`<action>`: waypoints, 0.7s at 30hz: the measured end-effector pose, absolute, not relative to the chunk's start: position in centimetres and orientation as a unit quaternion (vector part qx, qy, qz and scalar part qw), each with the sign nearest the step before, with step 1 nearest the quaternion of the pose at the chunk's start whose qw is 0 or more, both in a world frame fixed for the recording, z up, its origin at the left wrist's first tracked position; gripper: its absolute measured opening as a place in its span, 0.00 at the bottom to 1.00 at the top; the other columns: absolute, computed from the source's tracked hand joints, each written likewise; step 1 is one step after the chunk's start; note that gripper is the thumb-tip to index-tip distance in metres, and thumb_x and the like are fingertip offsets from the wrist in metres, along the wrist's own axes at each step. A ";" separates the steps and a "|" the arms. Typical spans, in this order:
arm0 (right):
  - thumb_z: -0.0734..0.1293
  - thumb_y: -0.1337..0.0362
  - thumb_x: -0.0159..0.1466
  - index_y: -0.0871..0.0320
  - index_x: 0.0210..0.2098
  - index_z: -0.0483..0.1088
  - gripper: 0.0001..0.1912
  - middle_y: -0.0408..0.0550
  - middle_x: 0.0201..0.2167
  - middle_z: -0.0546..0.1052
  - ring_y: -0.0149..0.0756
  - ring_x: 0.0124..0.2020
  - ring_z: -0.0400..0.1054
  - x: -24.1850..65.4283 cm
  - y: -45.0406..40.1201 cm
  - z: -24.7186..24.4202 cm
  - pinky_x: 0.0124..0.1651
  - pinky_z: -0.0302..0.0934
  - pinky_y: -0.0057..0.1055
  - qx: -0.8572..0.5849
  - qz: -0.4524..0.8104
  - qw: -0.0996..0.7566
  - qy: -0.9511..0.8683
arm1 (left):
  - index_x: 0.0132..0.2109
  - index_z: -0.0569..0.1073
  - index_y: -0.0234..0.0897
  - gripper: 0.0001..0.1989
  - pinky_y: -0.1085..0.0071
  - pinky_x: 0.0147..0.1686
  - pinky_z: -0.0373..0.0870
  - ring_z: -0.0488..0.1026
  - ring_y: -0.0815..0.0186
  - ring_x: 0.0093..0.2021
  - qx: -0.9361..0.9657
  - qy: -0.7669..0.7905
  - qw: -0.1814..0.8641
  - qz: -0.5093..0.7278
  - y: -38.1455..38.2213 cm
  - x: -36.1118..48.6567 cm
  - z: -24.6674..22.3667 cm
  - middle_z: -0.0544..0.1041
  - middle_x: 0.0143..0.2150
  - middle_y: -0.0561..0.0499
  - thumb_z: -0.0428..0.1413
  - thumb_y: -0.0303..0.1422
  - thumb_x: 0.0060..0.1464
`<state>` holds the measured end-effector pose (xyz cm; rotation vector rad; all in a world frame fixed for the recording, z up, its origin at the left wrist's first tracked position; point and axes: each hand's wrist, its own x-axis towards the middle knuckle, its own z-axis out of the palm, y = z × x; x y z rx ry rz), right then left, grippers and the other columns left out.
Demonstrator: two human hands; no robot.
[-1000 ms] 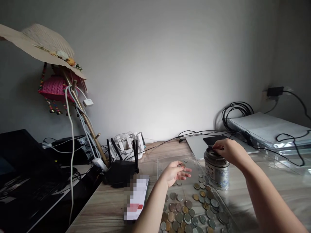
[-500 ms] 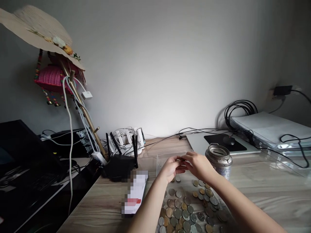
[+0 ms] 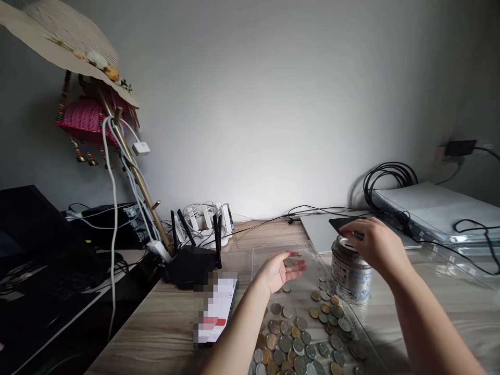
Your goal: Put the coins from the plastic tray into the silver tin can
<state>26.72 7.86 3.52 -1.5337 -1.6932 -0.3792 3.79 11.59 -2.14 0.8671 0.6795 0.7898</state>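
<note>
My left hand (image 3: pixel 282 271) is palm up over a clear plastic sheet, fingers stretched out, with a coin (image 3: pixel 288 263) resting on them. A second small dark edge shows at a fingertip. My right hand (image 3: pixel 377 244) is over the slotted lid of a metal coin tin (image 3: pixel 350 273), its fingers pinched together close to the slot. What the pinch holds, if anything, is too small to make out. The tin stands upright and has a blue floral pattern. Many loose coins (image 3: pixel 286 344) of silver and copper colour lie on the clear plastic sheet (image 3: pixel 269 255) below my hands.
A phone (image 3: pixel 221 312) lies left of the coins, partly blurred out. Behind it stands a black router (image 3: pixel 191 265) with antennas. A silver laptop (image 3: pixel 316 232) with a black pad is at the back. A stand with hat (image 3: pixel 74 41), cables and a black laptop (image 3: pixel 35 234) are left.
My right hand has left my left hand and moved right to above the tin's lid. My left hand has opened out, showing a coin on its fingers. The view has shifted slightly.
</note>
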 end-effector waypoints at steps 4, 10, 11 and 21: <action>0.59 0.68 0.48 0.53 0.25 0.74 0.12 0.43 0.23 0.75 0.37 0.28 0.67 30.2 9.4 2.2 0.30 0.59 0.31 -0.631 -0.088 0.332 -0.696 | 0.44 0.64 0.31 0.15 0.62 0.43 0.62 0.72 0.60 0.40 0.371 0.287 0.812 0.348 11.9 3.7 -2.1 0.73 0.41 0.40 0.46 0.36 0.53; 0.60 0.64 0.52 0.54 0.30 0.74 0.11 0.46 0.30 0.75 0.39 0.34 0.66 28.7 8.5 3.0 0.37 0.60 0.34 -0.591 -0.139 0.391 -0.692 | 0.47 0.63 0.31 0.20 0.62 0.43 0.61 0.70 0.58 0.42 0.351 0.253 0.831 0.350 11.9 3.6 -1.9 0.72 0.41 0.38 0.43 0.42 0.53; 0.60 0.63 0.54 0.55 0.33 0.73 0.12 0.47 0.33 0.75 0.38 0.35 0.66 27.6 8.1 3.3 0.38 0.59 0.34 -0.566 -0.158 0.419 -0.693 | 0.47 0.63 0.31 0.22 0.62 0.42 0.61 0.70 0.57 0.42 0.347 0.242 0.834 0.353 11.8 3.6 -1.8 0.72 0.41 0.38 0.43 0.43 0.53; 0.58 0.66 0.58 0.53 0.29 0.70 0.10 0.46 0.29 0.72 0.34 0.34 0.62 17.7 7.5 0.8 0.27 0.55 0.26 -0.446 -0.084 0.255 -0.854 | 0.54 0.58 0.38 0.32 0.65 0.34 0.62 0.68 0.66 0.28 0.359 0.178 0.847 0.349 10.8 3.8 -0.8 0.69 0.28 0.50 0.38 0.54 0.49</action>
